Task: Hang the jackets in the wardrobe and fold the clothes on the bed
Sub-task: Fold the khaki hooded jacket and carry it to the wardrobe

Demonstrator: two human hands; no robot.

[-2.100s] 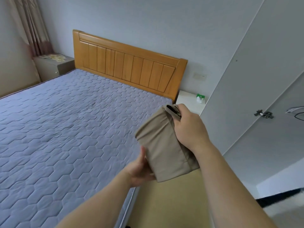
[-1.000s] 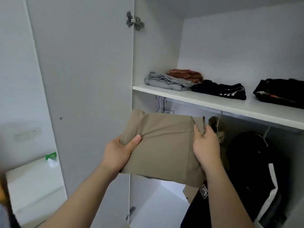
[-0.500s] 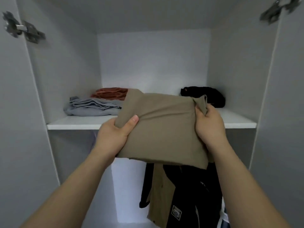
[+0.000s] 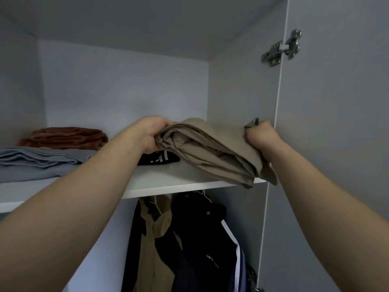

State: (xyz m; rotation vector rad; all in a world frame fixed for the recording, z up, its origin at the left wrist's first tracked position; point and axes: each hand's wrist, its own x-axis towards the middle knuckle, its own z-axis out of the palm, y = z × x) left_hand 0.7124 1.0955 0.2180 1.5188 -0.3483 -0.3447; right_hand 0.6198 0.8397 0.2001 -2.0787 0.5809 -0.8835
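We held the folded tan garment (image 4: pixel 210 152) over the right end of the wardrobe shelf (image 4: pixel 164 182), one hand at each end. Our left grip (image 4: pixel 150 133) was curled round its left end, fingers wrapped over the top fold and thumb hidden beneath. Our right grip (image 4: pixel 260 133) was clenched on the right end, with a small flap of cloth sticking up out of the fist.

The garment's long axis ran left to right between our hands. It sloped down toward us, so its stacked layers faced us, and its near right corner hung over the shelf's front lip. We could not tell whether its far edge touched the board.

The right grip was close to the wardrobe's side wall (image 4: pixel 237 91), with the open door (image 4: pixel 336 144) and its hinge (image 4: pixel 282 48) beyond. Bare board showed under and in front of the garment, and the compartment's roof stood well above.

A black garment with white stripes (image 4: pixel 160 160) lay just beside it, under our left wrist. Farther left lay a grey folded pile (image 4: pixel 35 163), with a rust-coloured one (image 4: pixel 67 137) behind. Below the shelf hung a tan jacket (image 4: pixel 155 239) and a dark jacket (image 4: pixel 202 239), side by side.
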